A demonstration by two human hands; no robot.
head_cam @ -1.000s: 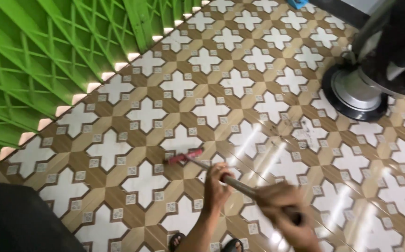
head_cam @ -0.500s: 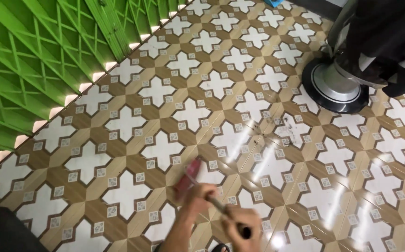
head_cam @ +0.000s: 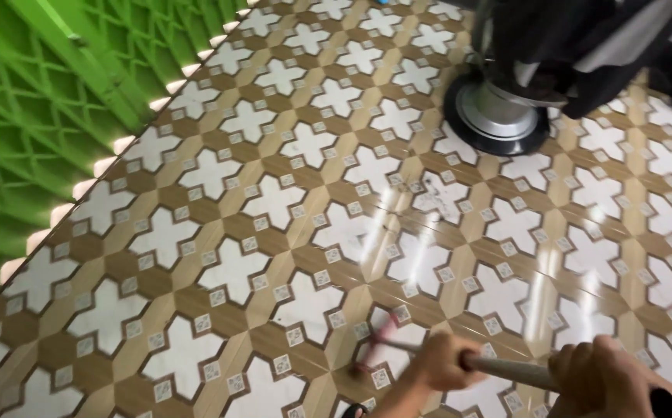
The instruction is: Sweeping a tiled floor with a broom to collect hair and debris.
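Both my hands grip a long grey pole (head_cam: 510,371) near the bottom edge of the head view. My left hand (head_cam: 444,361) holds it lower down, closer to the head. My right hand (head_cam: 603,379) holds it higher up, by the dark grip end. The pole ends in a red flat head (head_cam: 374,340), blurred, resting on the patterned floor tiles (head_cam: 274,201) just left of my left hand.
A round chrome chair base (head_cam: 494,116) with a dark seat above it stands at the upper right. A green lattice gate (head_cam: 34,101) runs along the left, with sunlit gaps at its foot. Glossy reflections streak the tiles in the middle.
The view has swung left and down, so the chair base now sits nearer the middle top. My hands and the pole have shifted right, and the red head has moved with them.
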